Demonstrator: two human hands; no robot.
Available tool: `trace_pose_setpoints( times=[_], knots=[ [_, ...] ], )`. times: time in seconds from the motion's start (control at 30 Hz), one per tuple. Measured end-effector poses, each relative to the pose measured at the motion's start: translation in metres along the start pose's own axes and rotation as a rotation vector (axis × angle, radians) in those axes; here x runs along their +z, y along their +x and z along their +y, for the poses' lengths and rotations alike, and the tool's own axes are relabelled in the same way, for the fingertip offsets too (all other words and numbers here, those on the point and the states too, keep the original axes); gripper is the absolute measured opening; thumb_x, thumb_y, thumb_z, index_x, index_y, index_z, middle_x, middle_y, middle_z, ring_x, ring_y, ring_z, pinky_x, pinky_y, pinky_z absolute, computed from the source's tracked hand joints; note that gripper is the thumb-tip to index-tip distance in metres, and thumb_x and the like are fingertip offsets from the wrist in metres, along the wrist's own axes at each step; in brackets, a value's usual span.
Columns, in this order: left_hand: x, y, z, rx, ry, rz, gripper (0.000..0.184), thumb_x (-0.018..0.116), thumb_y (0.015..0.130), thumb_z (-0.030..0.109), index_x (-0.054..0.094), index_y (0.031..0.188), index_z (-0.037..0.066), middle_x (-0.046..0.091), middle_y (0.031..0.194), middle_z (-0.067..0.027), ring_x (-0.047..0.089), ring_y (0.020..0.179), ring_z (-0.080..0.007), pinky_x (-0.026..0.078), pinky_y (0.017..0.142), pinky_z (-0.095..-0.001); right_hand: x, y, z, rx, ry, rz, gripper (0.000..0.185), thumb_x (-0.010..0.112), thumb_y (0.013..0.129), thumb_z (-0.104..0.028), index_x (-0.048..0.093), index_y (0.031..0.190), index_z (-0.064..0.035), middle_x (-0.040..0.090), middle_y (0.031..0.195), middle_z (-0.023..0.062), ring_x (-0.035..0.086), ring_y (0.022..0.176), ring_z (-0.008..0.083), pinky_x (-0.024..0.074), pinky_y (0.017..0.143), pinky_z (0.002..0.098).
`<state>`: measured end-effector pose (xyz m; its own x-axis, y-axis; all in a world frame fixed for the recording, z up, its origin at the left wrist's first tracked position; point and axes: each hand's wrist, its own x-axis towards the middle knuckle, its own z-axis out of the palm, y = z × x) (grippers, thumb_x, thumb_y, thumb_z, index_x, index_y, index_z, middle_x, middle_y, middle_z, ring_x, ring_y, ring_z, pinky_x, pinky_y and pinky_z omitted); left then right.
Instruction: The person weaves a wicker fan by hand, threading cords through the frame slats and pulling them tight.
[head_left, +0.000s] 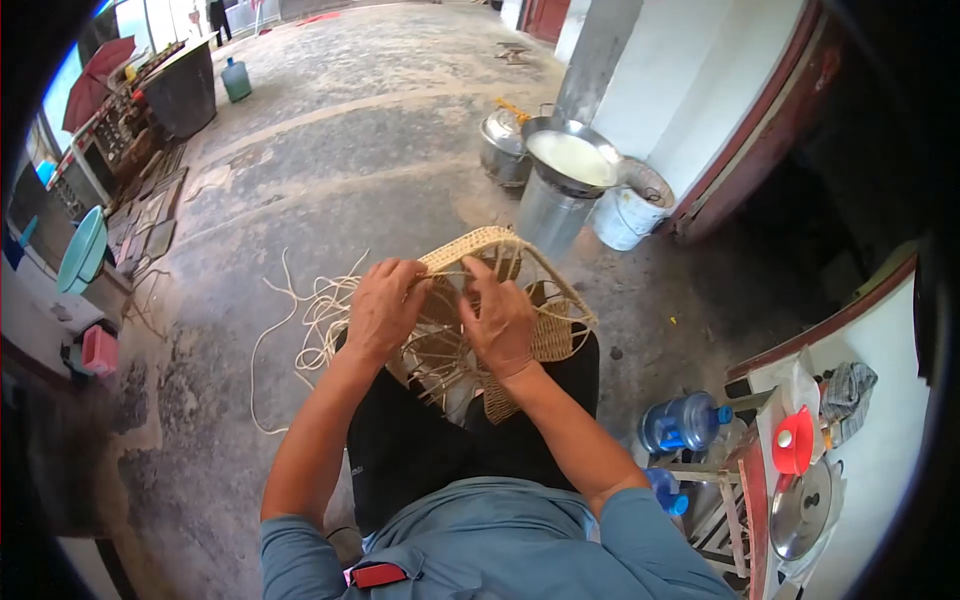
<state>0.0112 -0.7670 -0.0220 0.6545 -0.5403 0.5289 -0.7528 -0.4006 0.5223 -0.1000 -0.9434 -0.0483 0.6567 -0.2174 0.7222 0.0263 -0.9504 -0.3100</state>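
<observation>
- the basket (478, 240) is on the person's lap, tilted, its rounded rim turned away from the body; parts are woven close, and bare spokes show between them.
- the left hand (385, 308) is at the rim's left end, fingers bent and drawn together on the edge; it has hold of the basket there.
- the right hand (500, 322) is just inside the rim, fingers curled, index finger and thumb a little apart; i cannot tell whether it has hold of anything.
- a pale strand (441, 273) runs between the two hands, just below the rim.
- more cane (325, 325) lies in loose loops left of the basket, beside the left knee.
- ahead to the right, a wok (575, 158) with pale contents sits on a metal drum (553, 212), between a lidded pot (503, 145) and a white bucket (628, 212).
- near the right side are a blue bottle (682, 425), a red item (793, 440) and a round metal lid (800, 512).
- on the left are a teal basin (82, 250) and a pink bin (99, 350).
- farther off stand a dark tub (182, 95) and a green bottle (236, 80).
</observation>
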Motion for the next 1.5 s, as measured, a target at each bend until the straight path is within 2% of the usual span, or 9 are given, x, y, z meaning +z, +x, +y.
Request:
trace_pose_setpoints(
  times=[0.3, 0.43, 0.57, 0.73, 0.83, 0.93, 1.07, 1.2, 1.5],
  knots=[
    [-0.019, -0.009, -0.011, 0.069, 0.073, 0.234, 0.017, 0.076, 0.1, 0.016, 0.066, 0.093, 0.004, 0.066, 0.088, -0.0161, 0.065, 0.085, -0.0407, 0.054, 0.077, -0.0474, 0.001, 0.008, -0.003, -0.123, -0.102, -0.029, 0.094, 0.081, 0.088, -0.011, 0.042, 0.174, -0.0178, 0.069, 0.092, -0.0004, 0.064, 0.081, 0.0215, 0.0493, 0.075, 0.0385],
    [-0.079, -0.061, -0.102, -0.332, -0.101, 0.464, 0.021, 0.072, 0.105, 0.018, 0.066, 0.096, 0.0, 0.066, 0.082, -0.013, 0.063, 0.075, -0.0322, 0.052, 0.073, -0.0413, 0.001, 0.011, -0.003, -0.107, -0.13, -0.084, 0.101, 0.081, 0.087, -0.008, 0.036, 0.177, -0.0175, 0.07, 0.089, 0.0, 0.066, 0.079, 0.0205, 0.0502, 0.073, 0.038],
    [-0.181, -0.135, -0.189, -0.618, 0.438, 0.219, 0.028, 0.066, 0.109, 0.026, 0.071, 0.101, 0.0, 0.074, 0.088, -0.0108, 0.069, 0.08, -0.02, 0.054, 0.076, -0.0376, 0.005, 0.011, -0.002, -0.114, -0.122, -0.115, 0.1, 0.076, 0.089, -0.006, 0.031, 0.178, -0.0136, 0.063, 0.088, 0.0037, 0.065, 0.076, 0.0214, 0.0497, 0.071, 0.0378],
    [-0.165, -0.219, -0.196, -0.749, 0.0, 0.024, 0.026, 0.072, 0.103, 0.027, 0.075, 0.11, 0.002, 0.076, 0.091, -0.0145, 0.072, 0.082, -0.031, 0.056, 0.081, -0.0417, 0.009, 0.015, -0.005, -0.076, -0.109, -0.092, 0.101, 0.074, 0.089, -0.004, 0.026, 0.179, -0.0098, 0.06, 0.091, 0.0083, 0.068, 0.079, 0.0254, 0.0557, 0.071, 0.0397],
    [-0.135, -0.215, -0.144, -0.644, 0.202, -0.11, 0.023, 0.074, 0.102, 0.02, 0.075, 0.118, 0.003, 0.079, 0.104, -0.0155, 0.075, 0.09, -0.0328, 0.058, 0.084, -0.0424, 0.008, 0.013, -0.006, -0.018, -0.04, -0.076, 0.097, 0.075, 0.09, -0.005, 0.03, 0.177, -0.0109, 0.063, 0.096, 0.0095, 0.071, 0.082, 0.0278, 0.059, 0.073, 0.0405],
    [-0.093, -0.164, -0.059, -0.503, 0.311, 0.111, 0.027, 0.076, 0.1, 0.012, 0.073, 0.126, 0.004, 0.078, 0.116, -0.0167, 0.076, 0.102, -0.0338, 0.06, 0.089, -0.0447, 0.005, 0.01, -0.008, 0.053, 0.129, -0.024, 0.087, 0.076, 0.093, -0.008, 0.04, 0.171, -0.0134, 0.067, 0.099, 0.0096, 0.072, 0.082, 0.0275, 0.0598, 0.075, 0.04],
    [-0.038, -0.09, 0.014, -0.142, 0.097, 0.109, 0.038, 0.077, 0.098, 0.006, 0.071, 0.136, 0.008, 0.075, 0.124, -0.0163, 0.073, 0.115, -0.0347, 0.057, 0.1, -0.0438, -0.022, 0.013, -0.017, 0.458, 0.522, -0.19, 0.068, 0.078, 0.098, -0.014, 0.053, 0.161, -0.0159, 0.07, 0.099, 0.009, 0.069, 0.08, 0.0222, 0.0586, 0.076, 0.0373],
    [0.032, -0.036, 0.078, 0.145, -0.026, 0.07, 0.049, 0.076, 0.091, 0.003, 0.068, 0.14, 0.007, 0.073, 0.123, -0.0149, 0.066, 0.123, -0.0364, 0.052, 0.106, -0.0497, -0.029, 0.003, 0.014, 0.673, 1.082, -0.123, 0.054, 0.078, 0.101, -0.015, 0.059, 0.15, -0.0033, 0.07, 0.095, 0.003, 0.065, 0.083, 0.0128, 0.0558, 0.079, 0.031],
    [0.066, -0.074, 0.116, 0.39, -0.097, -0.201, 0.037, 0.077, 0.093, 0.012, 0.07, 0.129, 0.009, 0.064, 0.091, -0.0077, 0.066, 0.088, -0.0277, 0.052, 0.085, -0.0426, -0.187, -0.028, 0.211, 1.151, 1.256, 0.365, 0.06, 0.072, 0.094, 0.005, 0.057, 0.152, -0.0023, 0.051, 0.086, -0.0032, 0.04, 0.061, 0.0042, 0.0356, 0.051, 0.0231]
  ],
)
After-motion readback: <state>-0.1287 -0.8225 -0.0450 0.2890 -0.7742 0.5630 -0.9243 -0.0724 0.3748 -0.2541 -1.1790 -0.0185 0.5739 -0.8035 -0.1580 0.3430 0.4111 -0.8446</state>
